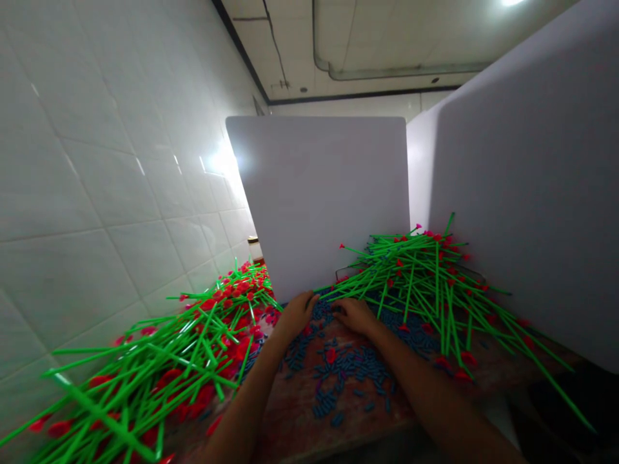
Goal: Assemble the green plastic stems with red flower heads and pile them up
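Observation:
My left hand [298, 314] reaches over the back of the table, its fingers drawn together; what they hold, if anything, is too small to make out. Just to its right, my right hand [356, 314] has curled fingers with a dark spot at their tips that I cannot identify. The two hands are apart. Around and beneath them lie many small dark blue tube-like pieces [358, 364]. A single red flower-shaped piece [331, 356] rests among these, between my forearms. Beyond my right hand rises a heap of green sticks with red tips [411, 277].
Another pile of green sticks and red heads [193, 348] spreads along the tiled wall [72, 193] at left. A pale upright panel [324, 206] stands behind the hands, a second panel [527, 193] at right. A jar [254, 250] shows behind the left pile. The wooden tabletop [300, 425] ends near me.

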{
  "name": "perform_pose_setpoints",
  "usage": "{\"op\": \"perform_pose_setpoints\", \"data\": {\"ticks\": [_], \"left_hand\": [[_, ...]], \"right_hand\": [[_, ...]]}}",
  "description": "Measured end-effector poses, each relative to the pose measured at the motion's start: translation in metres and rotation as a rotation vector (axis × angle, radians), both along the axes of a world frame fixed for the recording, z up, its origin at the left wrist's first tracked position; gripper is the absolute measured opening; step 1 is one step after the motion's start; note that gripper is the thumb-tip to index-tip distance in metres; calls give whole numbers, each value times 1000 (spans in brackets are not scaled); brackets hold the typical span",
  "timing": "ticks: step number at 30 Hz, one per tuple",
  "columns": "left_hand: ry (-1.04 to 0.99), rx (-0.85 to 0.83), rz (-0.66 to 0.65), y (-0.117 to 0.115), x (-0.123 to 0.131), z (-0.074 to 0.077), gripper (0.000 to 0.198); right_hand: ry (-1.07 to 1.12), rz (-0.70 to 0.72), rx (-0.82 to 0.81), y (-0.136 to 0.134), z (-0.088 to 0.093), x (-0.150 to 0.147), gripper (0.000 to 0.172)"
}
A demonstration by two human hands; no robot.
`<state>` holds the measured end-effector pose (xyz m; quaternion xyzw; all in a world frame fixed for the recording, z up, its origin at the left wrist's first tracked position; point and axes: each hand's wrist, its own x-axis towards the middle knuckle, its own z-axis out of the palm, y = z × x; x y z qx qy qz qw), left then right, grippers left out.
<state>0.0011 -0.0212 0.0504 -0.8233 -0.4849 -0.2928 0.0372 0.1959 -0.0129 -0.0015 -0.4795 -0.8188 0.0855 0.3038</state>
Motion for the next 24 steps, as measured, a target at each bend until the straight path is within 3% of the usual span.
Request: {"op": "perform_pose_setpoints", "data": {"ticks": [4, 8, 14, 20, 24], "left_hand": [[31, 39, 29, 6, 13, 9, 39], [12, 72, 14, 15, 20, -1, 38], [-125, -18, -219, 20, 14, -17, 38], [-68, -8, 2, 10, 9, -20, 43], [-14, 25, 126, 7, 9, -25, 56]], "right_hand": [[-2, 9, 8, -2, 2, -4, 22], [11, -8, 12, -1, 1, -4, 16], [112, -16, 53, 7, -4, 3, 12], [500, 17, 36, 26, -3, 14, 14], [552, -32, 41, 34, -4, 23, 14]]}}
